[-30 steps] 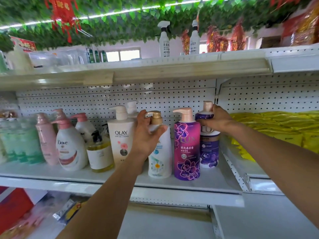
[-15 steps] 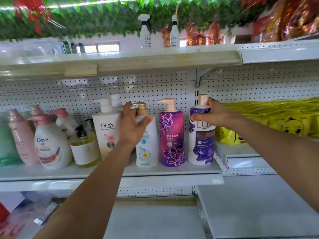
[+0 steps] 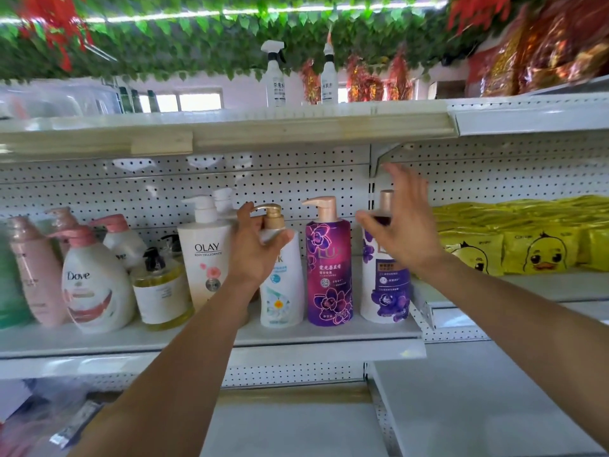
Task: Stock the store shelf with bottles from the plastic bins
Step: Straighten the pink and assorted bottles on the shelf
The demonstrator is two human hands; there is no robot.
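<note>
Setting bottles upright on the store shelf [image 3: 329,334] looks nearly finished for this pair. The left hand [image 3: 255,255] curls its grip round the shoulder of the white pump bottle [image 3: 281,285], which stands between the Olay bottle [image 3: 206,258] and the magenta Lux bottle [image 3: 329,268]. The right hand [image 3: 400,232] is spread wide, fingers apart, holding nothing, just in front of the white-and-purple Lux bottle [image 3: 384,291] at the shelf's right end. To finish well, I would turn the pump spout to face forward like its neighbours, check the base sits flat, then loosen the fingers straight back without brushing the Olay bottle.
</note>
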